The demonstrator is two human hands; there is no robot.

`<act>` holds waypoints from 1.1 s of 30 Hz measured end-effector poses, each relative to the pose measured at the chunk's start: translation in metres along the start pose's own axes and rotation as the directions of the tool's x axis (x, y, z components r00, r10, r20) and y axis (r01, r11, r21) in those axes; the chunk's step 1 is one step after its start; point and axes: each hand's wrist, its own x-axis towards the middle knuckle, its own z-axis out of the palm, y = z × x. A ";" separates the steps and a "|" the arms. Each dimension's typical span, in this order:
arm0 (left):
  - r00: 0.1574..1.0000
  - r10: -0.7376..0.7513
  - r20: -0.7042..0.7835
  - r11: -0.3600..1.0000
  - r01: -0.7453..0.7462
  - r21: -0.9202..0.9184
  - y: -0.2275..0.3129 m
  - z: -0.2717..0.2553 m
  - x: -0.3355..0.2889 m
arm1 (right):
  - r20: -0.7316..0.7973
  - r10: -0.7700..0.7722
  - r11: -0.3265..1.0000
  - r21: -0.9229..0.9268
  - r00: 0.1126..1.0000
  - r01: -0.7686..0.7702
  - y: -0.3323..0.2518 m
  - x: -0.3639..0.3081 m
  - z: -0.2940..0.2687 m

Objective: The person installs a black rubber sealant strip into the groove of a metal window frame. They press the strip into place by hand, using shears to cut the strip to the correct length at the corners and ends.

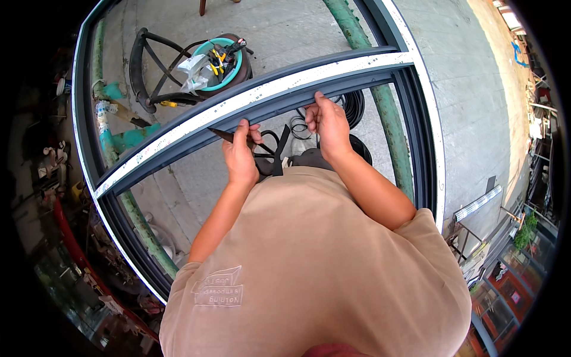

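A pair of scissors with black handles (269, 144) is in my left hand (239, 156); its dark blade points left, close under the frame's crossbar (262, 89). My left index finger reaches up to the bar's near edge. At the right part of the same bar, the fingertip of my right hand (331, 126) touches the dark grooved inner side. The other fingers of that hand are curled, and what they pinch is hidden. A dark flat strip (282, 149) hangs between my hands. Coils of black strip or hose (355, 110) lie below, behind my right hand.
The large metal window frame (437, 149), white-faced with dark inner channels, rests on green pipes (389, 131). Beyond the crossbar, a turquoise basin (205, 47) holds yellow-handled tools and a plastic bag. A dark curved frame (138, 74) stands beside it on the concrete floor.
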 end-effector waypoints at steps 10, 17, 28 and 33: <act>0.996 0.074 -0.047 0.993 -0.069 0.097 0.000 -0.007 -0.004 | 0.059 -0.013 0.981 -0.192 0.998 0.024 0.006 -0.001 0.012; 0.996 0.047 -0.078 0.999 -0.045 0.031 0.000 -0.020 -0.008 | 0.154 -0.067 0.960 -0.258 0.986 0.106 0.025 -0.005 0.046; 0.951 0.112 -0.289 0.994 -0.111 0.021 0.023 -0.084 -0.002 | 0.198 0.012 0.986 -0.165 0.980 0.021 0.039 -0.005 0.041; 0.947 0.143 -0.288 0.988 -0.123 0.088 0.026 -0.089 0.002 | 0.257 0.063 0.984 -0.180 0.964 -0.016 0.048 -0.012 0.059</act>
